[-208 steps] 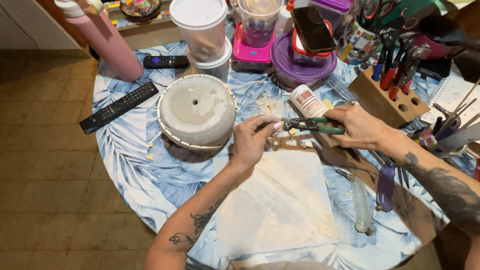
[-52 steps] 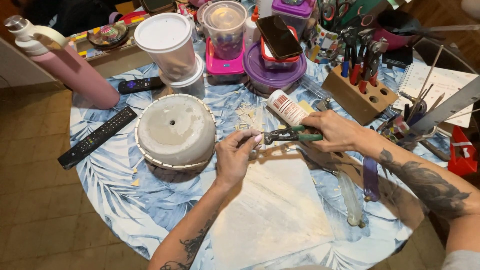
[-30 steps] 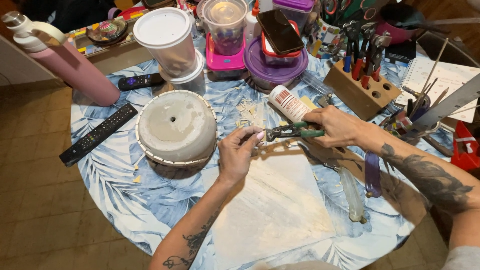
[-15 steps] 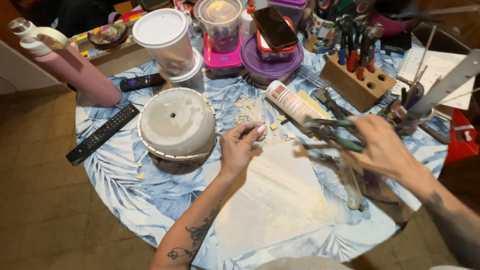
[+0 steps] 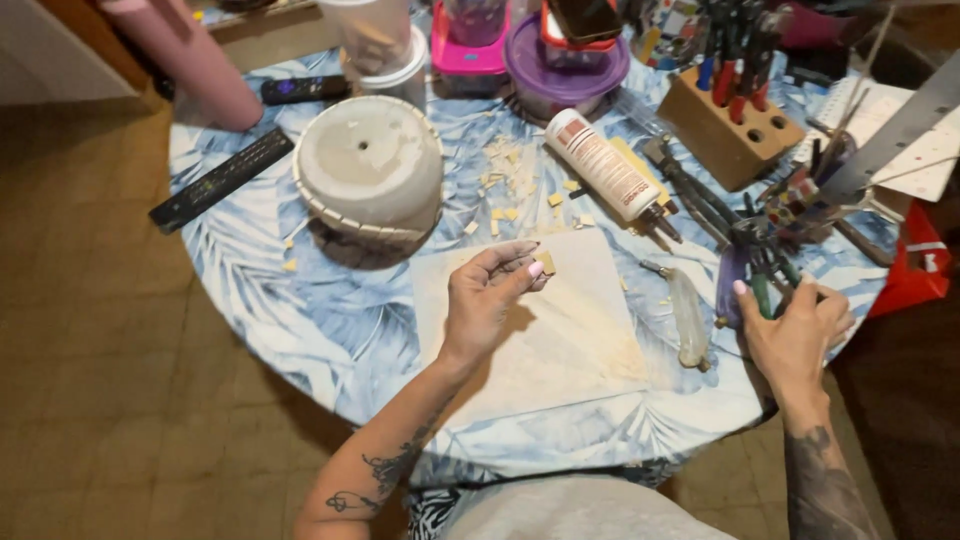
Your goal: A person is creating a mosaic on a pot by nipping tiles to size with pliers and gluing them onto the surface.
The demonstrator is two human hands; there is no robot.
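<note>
Tile chip (image 5: 545,263) pinched in left hand (image 5: 490,300).

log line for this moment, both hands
left hand: pinches small tan chip over white sheet | right hand: on green-handled pliers at table edge

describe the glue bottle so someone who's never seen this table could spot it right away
Start at the round table with the blue leaf-print cloth. Right of the upturned white pot and just left of the wooden tool block, the glue bottle lies on its side. It is the only white cylinder with a reddish label and a dark nozzle pointing lower right.
</note>
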